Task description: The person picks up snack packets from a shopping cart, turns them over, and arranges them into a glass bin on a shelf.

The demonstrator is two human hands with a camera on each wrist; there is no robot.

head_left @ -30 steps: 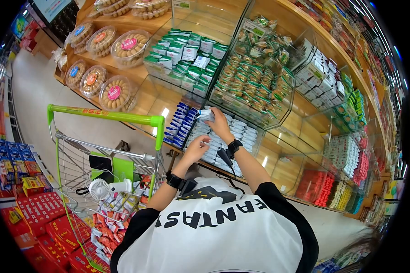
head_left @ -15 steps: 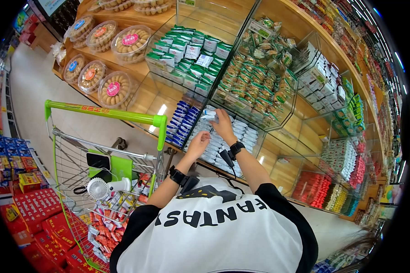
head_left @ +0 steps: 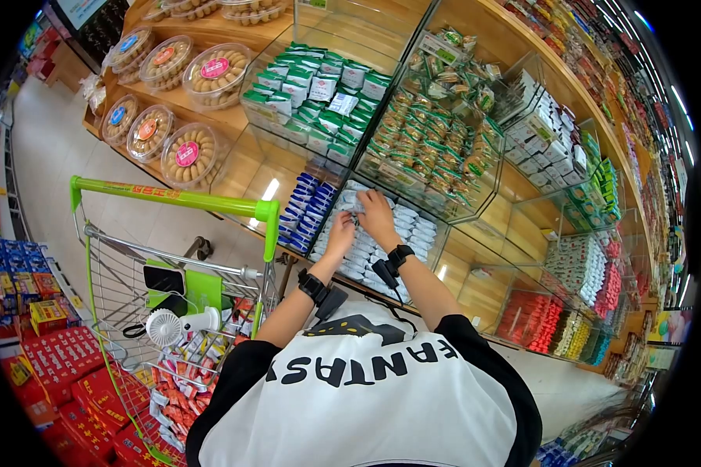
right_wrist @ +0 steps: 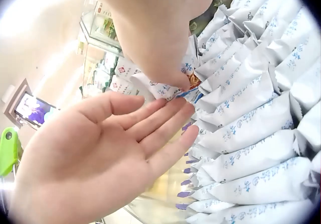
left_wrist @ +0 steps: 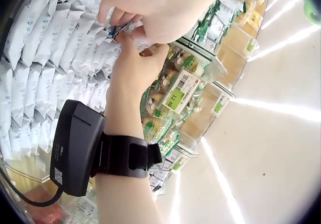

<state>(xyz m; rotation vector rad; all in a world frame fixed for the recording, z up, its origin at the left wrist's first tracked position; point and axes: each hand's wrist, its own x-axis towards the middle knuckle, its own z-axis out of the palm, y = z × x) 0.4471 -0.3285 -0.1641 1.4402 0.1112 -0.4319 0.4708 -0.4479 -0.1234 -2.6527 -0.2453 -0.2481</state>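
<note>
Head view, left hand: the left hand (head_left: 341,233) hung over the bin of white packets (head_left: 415,237), its fingertips close to the other hand; what lay between them was too small to tell.
Head view, right hand: the right hand (head_left: 378,216) bent down over the same bin.
Head view, display: blue-and-white packets (head_left: 310,208) lay just left of the white ones; green-and-white packets (head_left: 323,97) and gold snack packets (head_left: 424,140) filled clear bins beyond.
Head view, cart: a shopping cart with a green handle (head_left: 171,196) stood to the left, carrying a small fan (head_left: 164,327) and a phone (head_left: 164,279).
Left wrist view, printed packet: a printed packet (left_wrist: 119,30) showed blue and orange between the two hands, at the edge of the white rows.
Left wrist view, tag: a price tag (left_wrist: 179,90) reading 12.80 fronted the snack bin.
Right wrist view, left palm: it was wide and turned up, fingers nearly straight, tips at the printed packet, thumb apart.
Right wrist view, right fingers: one tip met the packet; whether they pinched it could not be told.
</note>
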